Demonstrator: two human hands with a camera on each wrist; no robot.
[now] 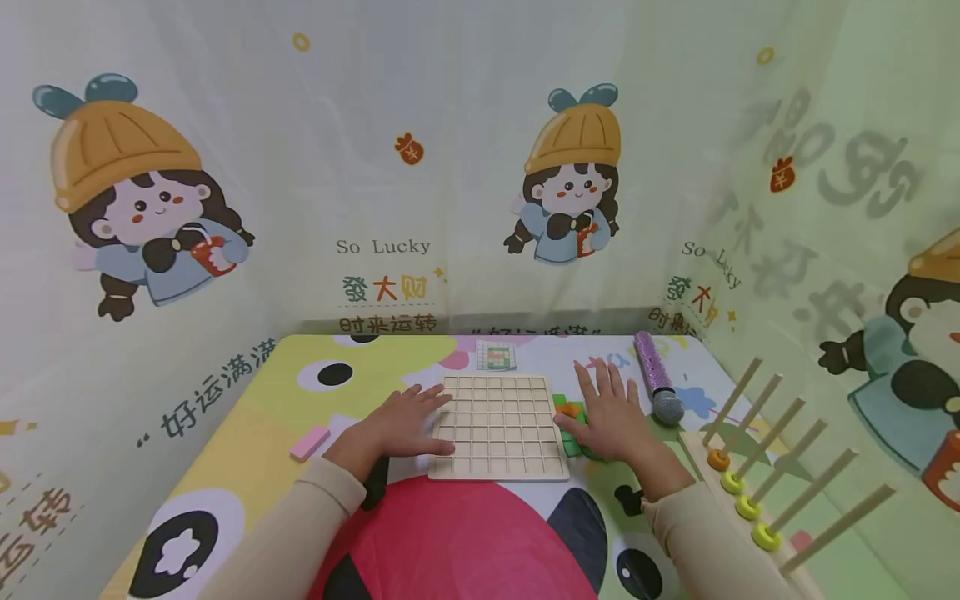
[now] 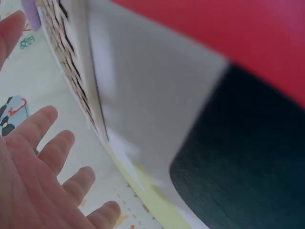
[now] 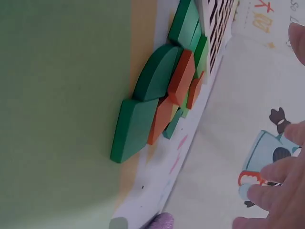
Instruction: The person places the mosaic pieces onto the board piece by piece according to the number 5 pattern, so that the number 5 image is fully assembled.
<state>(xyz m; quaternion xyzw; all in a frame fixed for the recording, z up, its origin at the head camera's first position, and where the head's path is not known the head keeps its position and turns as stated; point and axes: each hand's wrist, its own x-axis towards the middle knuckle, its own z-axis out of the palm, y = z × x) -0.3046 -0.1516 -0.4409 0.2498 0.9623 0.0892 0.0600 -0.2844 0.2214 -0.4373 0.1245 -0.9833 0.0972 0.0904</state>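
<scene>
A pale wooden grid board (image 1: 498, 427) lies on the patterned table, its square cells bare. My left hand (image 1: 408, 423) is at the board's left edge with fingers spread, the thumb and fingertips overlapping the rim in the head view. On the other side my right hand (image 1: 606, 412) has its fingers spread, palm down, over a small pile of green and orange blocks (image 1: 567, 417). In the right wrist view those flat blocks (image 3: 164, 78) lie heaped beside the board, and the fingers stand apart from them. Neither hand holds anything.
A small card with a coloured grid pattern (image 1: 497, 356) lies behind the board. A glittery purple microphone (image 1: 657, 375) is at the back right. At the right edge stands a wooden rack of pegs (image 1: 780, 500) with orange and yellow rings. A pink block (image 1: 310, 442) lies at left.
</scene>
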